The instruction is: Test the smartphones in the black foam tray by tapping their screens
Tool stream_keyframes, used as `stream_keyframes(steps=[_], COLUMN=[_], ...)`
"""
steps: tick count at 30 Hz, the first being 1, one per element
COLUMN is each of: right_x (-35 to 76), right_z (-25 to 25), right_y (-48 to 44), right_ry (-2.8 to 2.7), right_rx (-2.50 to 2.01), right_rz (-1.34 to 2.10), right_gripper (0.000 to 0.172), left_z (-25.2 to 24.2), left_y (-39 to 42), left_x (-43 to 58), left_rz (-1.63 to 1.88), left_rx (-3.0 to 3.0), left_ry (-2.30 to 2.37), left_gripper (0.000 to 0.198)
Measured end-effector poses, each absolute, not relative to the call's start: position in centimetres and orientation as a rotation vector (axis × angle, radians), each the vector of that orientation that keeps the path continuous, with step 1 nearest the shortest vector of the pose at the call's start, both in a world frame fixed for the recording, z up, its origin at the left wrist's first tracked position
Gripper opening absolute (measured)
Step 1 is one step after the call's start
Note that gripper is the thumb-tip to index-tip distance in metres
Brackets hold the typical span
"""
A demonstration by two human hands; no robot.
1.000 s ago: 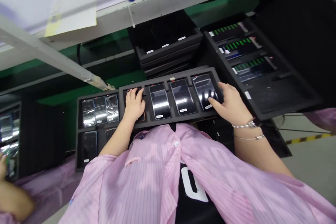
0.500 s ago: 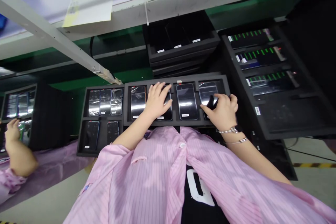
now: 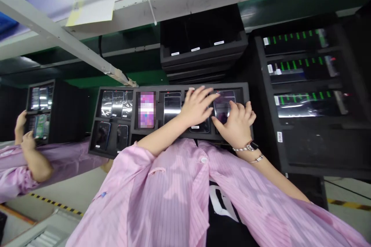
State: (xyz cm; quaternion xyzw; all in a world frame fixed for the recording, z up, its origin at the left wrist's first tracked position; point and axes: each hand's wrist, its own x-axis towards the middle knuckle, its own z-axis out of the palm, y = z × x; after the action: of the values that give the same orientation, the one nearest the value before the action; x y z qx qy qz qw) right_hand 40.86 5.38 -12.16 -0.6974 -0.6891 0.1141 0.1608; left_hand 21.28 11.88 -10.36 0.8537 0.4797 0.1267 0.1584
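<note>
A black tray (image 3: 185,136) in front of me holds a row of flat smartphones with dark glossy screens. My left hand (image 3: 194,107) is spread, palm down, over the third phone (image 3: 201,126), covering its upper part. Over the rightmost phone (image 3: 222,105) is my right hand (image 3: 237,125), its fingers apart and slightly bent, the thumb near the phone's lower left edge. Neither hand has lifted a phone. The second phone (image 3: 172,108) lies partly behind my left wrist. At the left end, a phone (image 3: 147,110) shows a pixelated pink and purple patch.
Another phone tray (image 3: 113,119) adjoins on the left. Stacked black trays (image 3: 203,57) stand behind. On the right, a large tray (image 3: 290,133) holds green-striped phones. A white post (image 3: 87,56) slants down at left. Further left, a co-worker's hands (image 3: 27,141) touch a tray.
My left hand has moved right from the second phone to the third. My right hand stays at the rightmost phone, fingers more spread. The leftmost phone now looks pink. The view has shifted slightly.
</note>
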Motion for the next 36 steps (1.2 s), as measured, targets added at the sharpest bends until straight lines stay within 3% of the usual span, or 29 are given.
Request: stream_keyframes(steps=[8,13,17,21,26,36], right_x=[41.3,42.4,43.0,41.2,38.8,38.8], right_z=[-11.9,-12.6,-12.4,-10.9,-9.4,-10.0], right_y=[4.9,4.4,2.6,0.6,0.0,0.5], right_ry=[-1.958,-1.906,-1.942,-2.132,-2.262,-2.282], right_rx=[-1.945,-1.827,-1.581,-1.525,-1.650,-1.748], right_rz=[0.356,0.318,0.198,0.249,0.420,0.432], right_gripper=[0.079,0.074,0.052,0.037,0.043,0.047], left_z=[-12.6,-9.6,-6.7,-6.2,-6.4,-6.6], left_y=[13.0,10.8,5.9,1.2,-1.2,-0.5], left_x=[25.4,21.8,14.7,8.7,6.8,7.5], left_rz=[0.238,0.381,0.512,0.356,0.099,-0.050], left_rx=[2.481,2.407,2.419,2.290,2.185,2.176], left_ry=[1.341,1.361,1.448,1.749,1.884,1.778], left_gripper=[0.062,0.057,0.059,0.049,0.043,0.058])
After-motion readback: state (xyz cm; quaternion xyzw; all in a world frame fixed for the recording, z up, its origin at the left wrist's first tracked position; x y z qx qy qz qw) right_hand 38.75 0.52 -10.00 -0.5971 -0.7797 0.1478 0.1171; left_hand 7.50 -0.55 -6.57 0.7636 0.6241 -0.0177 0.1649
